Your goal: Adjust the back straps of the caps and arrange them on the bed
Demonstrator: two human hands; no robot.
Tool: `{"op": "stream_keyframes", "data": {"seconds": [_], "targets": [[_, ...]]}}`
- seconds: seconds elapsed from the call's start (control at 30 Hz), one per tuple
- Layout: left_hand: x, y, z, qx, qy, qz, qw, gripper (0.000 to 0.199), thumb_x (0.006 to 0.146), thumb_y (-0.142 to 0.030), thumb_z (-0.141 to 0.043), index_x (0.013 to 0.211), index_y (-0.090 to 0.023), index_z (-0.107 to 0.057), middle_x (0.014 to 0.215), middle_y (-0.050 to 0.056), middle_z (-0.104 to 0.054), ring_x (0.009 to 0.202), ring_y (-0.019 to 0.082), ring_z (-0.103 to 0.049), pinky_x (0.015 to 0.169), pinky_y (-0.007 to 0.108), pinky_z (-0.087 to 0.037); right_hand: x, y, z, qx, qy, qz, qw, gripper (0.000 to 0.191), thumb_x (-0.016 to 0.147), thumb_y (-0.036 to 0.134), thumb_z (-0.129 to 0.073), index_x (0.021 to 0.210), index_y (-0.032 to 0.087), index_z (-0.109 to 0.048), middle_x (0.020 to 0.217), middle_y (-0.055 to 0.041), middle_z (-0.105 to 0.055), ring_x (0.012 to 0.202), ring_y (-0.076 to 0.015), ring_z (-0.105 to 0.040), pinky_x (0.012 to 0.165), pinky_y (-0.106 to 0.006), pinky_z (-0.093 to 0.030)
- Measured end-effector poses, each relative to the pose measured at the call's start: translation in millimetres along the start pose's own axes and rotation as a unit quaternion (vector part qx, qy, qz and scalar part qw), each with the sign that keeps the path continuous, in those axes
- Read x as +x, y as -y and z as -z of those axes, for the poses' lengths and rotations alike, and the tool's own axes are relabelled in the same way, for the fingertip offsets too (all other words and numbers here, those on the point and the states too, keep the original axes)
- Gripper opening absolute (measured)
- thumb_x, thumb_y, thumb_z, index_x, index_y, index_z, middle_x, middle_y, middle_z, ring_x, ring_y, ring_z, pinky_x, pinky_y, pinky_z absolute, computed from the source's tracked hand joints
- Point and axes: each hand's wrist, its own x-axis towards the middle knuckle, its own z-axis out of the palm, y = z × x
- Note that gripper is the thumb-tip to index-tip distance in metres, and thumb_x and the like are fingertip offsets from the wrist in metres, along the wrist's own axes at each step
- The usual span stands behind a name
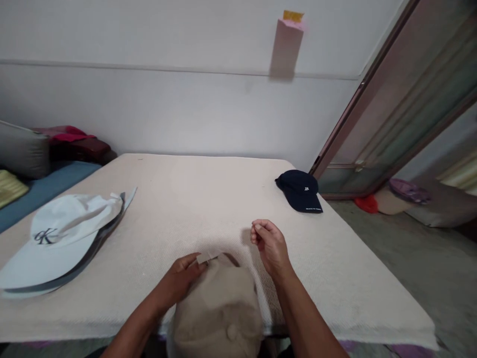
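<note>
A beige cap (219,313) is at the table's near edge, right in front of me, its back strap (208,256) pointing away from me. My left hand (182,278) grips the cap by the strap's left end, thumb and fingers closed on it. To the right of the cap, my right hand (271,243) is raised a little over the table with its fingers curled and the thumb pressed against them. Nothing shows in it, and it is apart from the cap.
Stacked caps, a white one (70,223) on top, lie at the table's left. A navy cap (300,190) lies near the right edge of the cloth-covered table (194,199). Behind stands a white wall (179,109). A grey cushion (24,149) is at far left.
</note>
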Motion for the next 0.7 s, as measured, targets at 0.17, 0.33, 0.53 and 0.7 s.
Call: {"op": "stream_keyframes", "data": {"seconds": [0.17,0.33,0.53,0.7], "targets": [[15,16,-8.4,0.049,-0.016,-0.021,0.998,0.019,0.075,-0.034,-0.062,0.081,-0.018,-0.071,0.077,0.006,-0.070,0.070,0.022,-0.060,0.066,0.029,-0.044,-16,-9,-15,-0.171,0.146,0.034,0.974,0.006,0.076,0.021,-0.060,0.080,0.019,-0.063,0.061,0.0013,-0.057,0.058,-0.0129,-0.053,0.057,-0.026,-0.039],[18,14,-10.7,0.098,-0.062,-0.052,0.992,0.020,0.079,-0.035,-0.056,0.073,-0.017,-0.064,0.069,0.001,-0.061,0.066,0.017,-0.051,0.062,0.026,-0.039,-32,-16,-26,-0.371,0.267,0.107,0.883,0.011,0.076,0.016,-0.060,0.085,0.019,-0.064,0.082,-0.0016,-0.060,0.073,-0.0134,-0.053,0.066,-0.026,-0.039],[18,19,-15.0,0.121,-0.040,-0.084,0.988,0.021,0.083,-0.034,-0.053,0.075,-0.018,-0.062,0.068,-0.001,-0.055,0.065,0.015,-0.045,0.060,0.024,-0.036,-30,-23,-25,-0.438,0.244,0.162,0.850,0.009,0.081,0.016,-0.054,0.072,0.018,-0.055,0.074,0.0001,-0.056,0.069,-0.0118,-0.049,0.063,-0.025,-0.035],[16,21,-19.7,0.078,-0.041,-0.080,0.993,0.018,0.081,-0.034,-0.057,0.077,-0.019,-0.065,0.069,-0.001,-0.057,0.064,0.014,-0.046,0.059,0.023,-0.037,-28,-25,-26,-0.384,0.174,0.125,0.898,0.017,0.081,0.016,-0.050,0.064,0.018,-0.047,0.061,0.0026,-0.049,0.059,-0.0104,-0.044,0.057,-0.024,-0.032]]}}
